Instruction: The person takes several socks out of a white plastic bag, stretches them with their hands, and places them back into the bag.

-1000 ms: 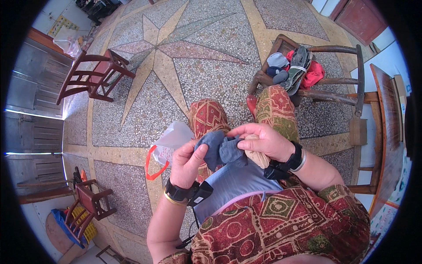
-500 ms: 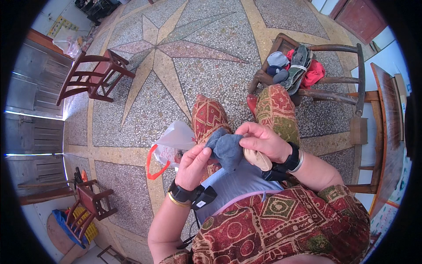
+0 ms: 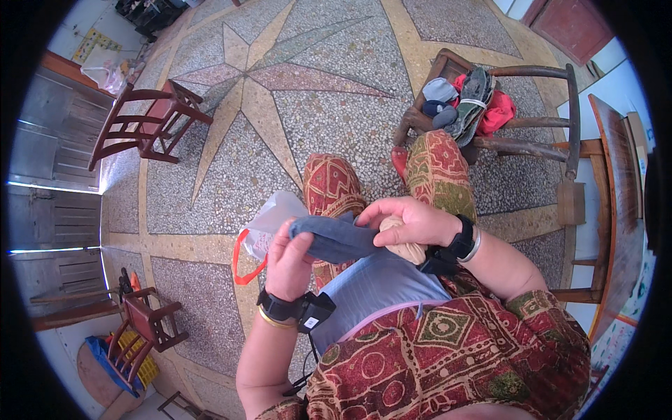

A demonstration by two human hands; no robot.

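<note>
The speckled floor (image 3: pixel 241 199), inlaid with a pointed star (image 3: pixel 252 73), spreads ahead of the pale blue lap cloth (image 3: pixel 381 280), from which I give every place as I watch through the head camera. A brown wooden table (image 3: pixel 617 196) stands well to the right of the lap cloth. Ahead and to the right of it, a dark wooden chair (image 3: pixel 573 122) bears a heap of red, green and blue fabric (image 3: pixel 472 105); the patterned right trouser leg (image 3: pixel 437 171) stands between and hides a little of the chair. A reddish-brown chair (image 3: pixel 159 120) stands far ahead and left of the lap cloth, a smaller chair (image 3: pixel 150 322) well to its left. Nearer, just ahead and left of it, is a white plastic bag (image 3: pixel 274 212) with red handles, partly hidden from me by the left hand (image 3: pixel 285 266). That hand, at the lap cloth's front left, has thumb and fingers closed on one end of a dark blue cloth (image 3: pixel 329 239), which stretches over the lap cloth's front edge. The right hand (image 3: pixel 428 227), at the front right, pinches the other end between thumb and index finger; I cannot tell how its remaining fingers curl. Smallest, a beige bundle (image 3: pixel 408 252) lies against this hand, partly covered by its thumb.
</note>
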